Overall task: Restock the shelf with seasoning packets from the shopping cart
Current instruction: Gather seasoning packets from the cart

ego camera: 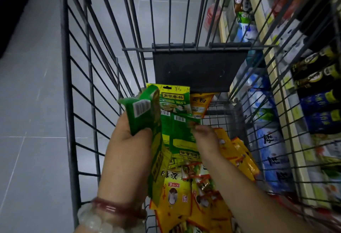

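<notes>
Bracelets (pixel 103 212), one red and one of pale beads, ring the wrist of the left hand (pixel 129 140). Its fingers (pixel 142 132) are closed around a stack of green packets (pixel 147 114); the stack stands nearly upright, long axis running up and away, top edges toward the cart's far end. The right hand (pixel 204 136) pinches the corner of another green packet (pixel 181 133) between thumb and fingertips; that packet lies flatter, barcode end pointing away. Beneath both hands, yellow packets (pixel 184 195) are heaped on the wire floor of the cart (pixel 88 85). Grey floor tiles (pixel 27 103) lie left, and a stocked shelf (pixel 304 85) runs along the right.
</notes>
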